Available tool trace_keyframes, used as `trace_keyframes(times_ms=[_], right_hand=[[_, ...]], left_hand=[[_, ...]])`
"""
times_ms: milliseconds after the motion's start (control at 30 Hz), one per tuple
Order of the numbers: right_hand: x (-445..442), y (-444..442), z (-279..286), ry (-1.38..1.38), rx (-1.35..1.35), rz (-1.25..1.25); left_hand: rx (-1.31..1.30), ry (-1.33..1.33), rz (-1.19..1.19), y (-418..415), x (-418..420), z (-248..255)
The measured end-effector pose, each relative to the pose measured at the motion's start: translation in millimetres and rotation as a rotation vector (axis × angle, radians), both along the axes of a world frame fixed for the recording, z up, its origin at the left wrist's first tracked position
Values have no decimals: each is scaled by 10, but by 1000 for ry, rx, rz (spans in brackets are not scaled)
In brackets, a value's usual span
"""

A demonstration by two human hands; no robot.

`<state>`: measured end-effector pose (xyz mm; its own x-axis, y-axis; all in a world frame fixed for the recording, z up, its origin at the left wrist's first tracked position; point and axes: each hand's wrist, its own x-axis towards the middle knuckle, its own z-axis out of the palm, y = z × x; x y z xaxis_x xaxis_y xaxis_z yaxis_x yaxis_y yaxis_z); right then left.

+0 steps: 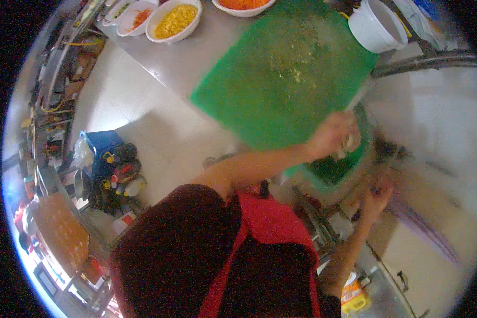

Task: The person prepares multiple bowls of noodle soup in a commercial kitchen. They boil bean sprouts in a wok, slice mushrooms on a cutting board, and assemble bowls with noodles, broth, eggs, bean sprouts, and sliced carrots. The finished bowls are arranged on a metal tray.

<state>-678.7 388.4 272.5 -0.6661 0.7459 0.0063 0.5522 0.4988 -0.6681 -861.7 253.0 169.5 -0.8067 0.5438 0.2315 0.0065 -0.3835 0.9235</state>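
Note:
My left hand (336, 135) is at the lower right edge of a large green cutting board (258, 99). Its fingers are closed around a pale, blurred object (340, 152); a light, thin shape, possibly a blade, extends up and right from the hand. Small yellowish bits (296, 73) are scattered on the board. Below the hand is a dark green area, too blurred to name. My right hand (381, 192) is lower right, off the board, beside a dark blurred shape and a long purplish thing (425, 232). Whether it holds either cannot be told.
Bowls of chopped yellow food (175, 22) and shredded orange food (244, 4) stand on the metal table (159, 55). Smaller dishes are at its upper left corner. A white tub (375, 28) is upper right. A blue container (105, 145) with bottles stands left; a drawer handle (402, 281) is lower right.

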Motion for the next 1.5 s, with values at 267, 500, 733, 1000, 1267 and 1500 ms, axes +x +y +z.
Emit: trace_keyframes(times_ms=[267,500,733,1000,1267,1500], right_hand=[[975,103,-514,-146,-89,-97],[1000,-91,-460,-43,-350,-177],[878,17,-460,-34,-268,-130],[831,-110,-570,13,-316,-80],[836,-182,-542,21,-474,-219],[197,1,-90,-118,-103,127]], left_hand=[[-1069,961,771,-1888,-2157,-3],[-566,379,454,-817,-1006,14],[-428,621,221,313,-322,61],[-815,826,656,-661,-2677,108],[-646,945,16,173,-796,-80],[-242,-35,57,-922,-1058,10]])
